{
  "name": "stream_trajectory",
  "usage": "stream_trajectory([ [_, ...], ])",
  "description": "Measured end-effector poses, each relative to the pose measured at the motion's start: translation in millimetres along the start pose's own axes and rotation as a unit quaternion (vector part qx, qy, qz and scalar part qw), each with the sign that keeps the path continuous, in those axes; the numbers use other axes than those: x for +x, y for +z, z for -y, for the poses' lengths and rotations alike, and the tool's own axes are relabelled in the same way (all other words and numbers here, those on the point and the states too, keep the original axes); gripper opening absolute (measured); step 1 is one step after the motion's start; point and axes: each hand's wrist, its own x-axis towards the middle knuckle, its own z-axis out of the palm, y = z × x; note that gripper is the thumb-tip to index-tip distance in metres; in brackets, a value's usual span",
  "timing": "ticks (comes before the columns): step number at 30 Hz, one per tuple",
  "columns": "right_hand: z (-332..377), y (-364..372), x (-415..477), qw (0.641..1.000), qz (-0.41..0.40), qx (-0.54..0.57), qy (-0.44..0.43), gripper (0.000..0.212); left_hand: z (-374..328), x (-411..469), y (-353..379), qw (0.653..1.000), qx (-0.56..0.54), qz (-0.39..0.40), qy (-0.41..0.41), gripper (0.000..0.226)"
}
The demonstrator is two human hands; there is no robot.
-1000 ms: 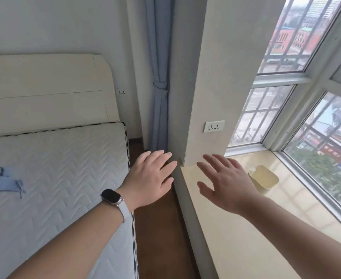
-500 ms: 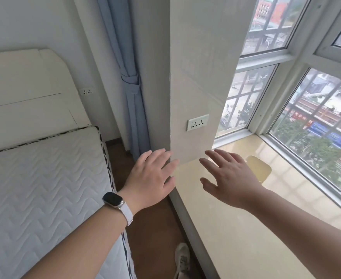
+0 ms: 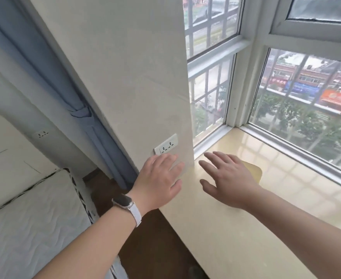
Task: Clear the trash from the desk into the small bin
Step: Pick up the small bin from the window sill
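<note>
Mattress fills the lower left, w/ a tied-back blue curtain beyond it along the wall. Next, left hand, watch on the wrist, hovers palm-down in front of the pillar, just under a wall socket. Its fingers are straight and spread, holding nothing; can't tell if it touches the wall. Then right hand, likewise flat, wide and empty, is held over the window sill. The small bin, pale yellow, stands on the sill directly behind that hand, mostly hidden by it, near the window corner. No trash or desk in view. Prob. both hands are out empty to fetch the bin first, right hand being nearest.
</note>
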Motion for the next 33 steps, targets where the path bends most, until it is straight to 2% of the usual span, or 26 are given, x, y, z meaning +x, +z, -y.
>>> stream_trajectory([
  [5,-34,1,1,0.998,0.005,0.008,0.055,0.053,-4,48,22,0.999,-0.026,0.004,0.043,0.041],
  [14,-85,9,-26,0.978,0.035,0.003,0.204,0.053,-27,133,80,0.979,-0.108,0.019,0.173,0.041],
  [17,-99,24,-34,0.963,0.04,0.004,0.266,0.053,-36,155,109,0.966,-0.127,0.059,0.218,0.042],
  [21,-110,51,-35,0.933,0.067,0.058,0.349,0.053,-41,173,141,0.953,-0.134,0.128,0.24,0.043],
  [26,-120,93,-31,0.88,0.079,0.146,0.446,0.053,-43,192,190,0.936,-0.169,0.221,0.217,0.048],
  [29,-131,115,-30,0.846,0.085,0.199,0.487,0.053,-47,199,216,0.921,-0.209,0.281,0.169,0.05],
  [31,-140,129,-28,0.812,0.075,0.254,0.52,0.054,-49,205,234,0.907,-0.254,0.313,0.122,0.05],
  [33,-150,142,-27,0.757,0.058,0.326,0.562,0.056,-52,212,251,0.875,-0.32,0.362,0.044,0.051],
])
